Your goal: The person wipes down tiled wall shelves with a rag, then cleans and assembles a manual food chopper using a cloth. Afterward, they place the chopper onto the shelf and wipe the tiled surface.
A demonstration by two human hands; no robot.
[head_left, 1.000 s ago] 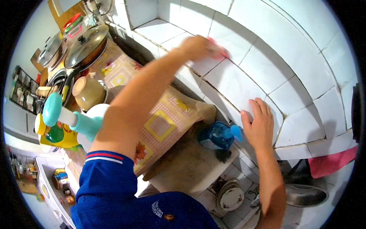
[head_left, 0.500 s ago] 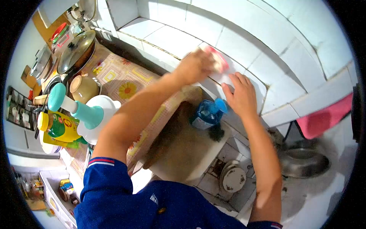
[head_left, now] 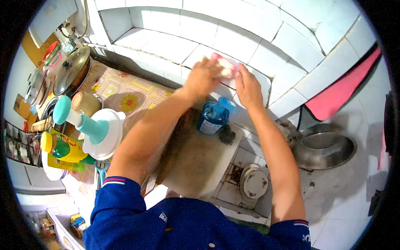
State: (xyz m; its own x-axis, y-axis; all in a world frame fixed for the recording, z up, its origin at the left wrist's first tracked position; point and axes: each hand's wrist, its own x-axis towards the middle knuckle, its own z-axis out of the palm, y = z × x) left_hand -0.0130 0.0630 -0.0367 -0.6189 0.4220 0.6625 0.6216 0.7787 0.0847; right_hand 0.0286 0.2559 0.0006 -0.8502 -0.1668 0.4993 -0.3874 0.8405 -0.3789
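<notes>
My left hand (head_left: 203,78) is closed over a pink-and-white cloth (head_left: 226,67) on the white tiled ledge; its fingers are slightly blurred. At the cloth's right edge, my right hand (head_left: 250,88) has its thumb and fingers drawn together on a pink bit of it. Below my hands, a blue container (head_left: 214,118) with its blue lid (head_left: 227,104) flipped up stands on a worn pale board (head_left: 196,162). A dark scouring pad (head_left: 227,135) lies beside the container.
On the left, a patterned tablecloth (head_left: 143,89) bears a white-and-teal plunger-topped lid (head_left: 106,133), a yellow-green bottle (head_left: 66,146) and a lidded pan (head_left: 73,71). Stacked plates (head_left: 255,183) sit low by the board. A metal basin (head_left: 327,146) and pink cloth (head_left: 339,93) are at right.
The view has shifted, with the scene sliding left. My right hand has gone from lying spread on the ledge to closing at the cloth's edge. My left hand stays on the cloth.
</notes>
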